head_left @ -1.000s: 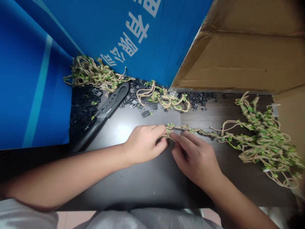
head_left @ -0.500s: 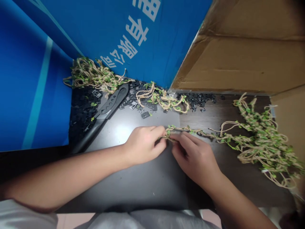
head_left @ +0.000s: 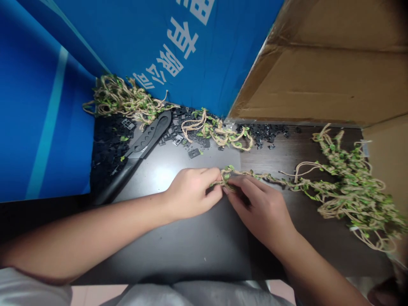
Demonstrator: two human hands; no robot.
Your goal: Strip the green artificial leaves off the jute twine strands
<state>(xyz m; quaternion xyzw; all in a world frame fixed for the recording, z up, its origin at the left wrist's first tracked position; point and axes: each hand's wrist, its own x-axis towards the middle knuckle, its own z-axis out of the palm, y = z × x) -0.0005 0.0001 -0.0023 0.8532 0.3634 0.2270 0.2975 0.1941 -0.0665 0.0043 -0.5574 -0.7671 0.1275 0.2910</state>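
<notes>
A leafy twine garland (head_left: 267, 177), tan cord with small green leaves, runs from my hands to the right. My left hand (head_left: 196, 191) is closed, its thumb and fingers pinching the cord near the middle of the table. Close beside it, my right hand (head_left: 259, 204) pinches the same garland, fingertips almost touching the left hand's; the exact grip is partly hidden under the fingers. The garland leads into a large tangled heap of leafy twine (head_left: 353, 182) on the right of the table.
A tangled twine pile (head_left: 124, 97) lies at back left, with a smaller bunch (head_left: 219, 131) at back centre. A black-handled tool (head_left: 140, 153) rests among scattered black plastic pieces (head_left: 108, 140). A blue panel (head_left: 207, 63) and cardboard (head_left: 318, 85) wall the back; the table (head_left: 178, 250) is dark.
My right hand's fingertips have shifted slightly left, closer to my left hand. My left hand stays in nearly the same place, and the garland remains held.
</notes>
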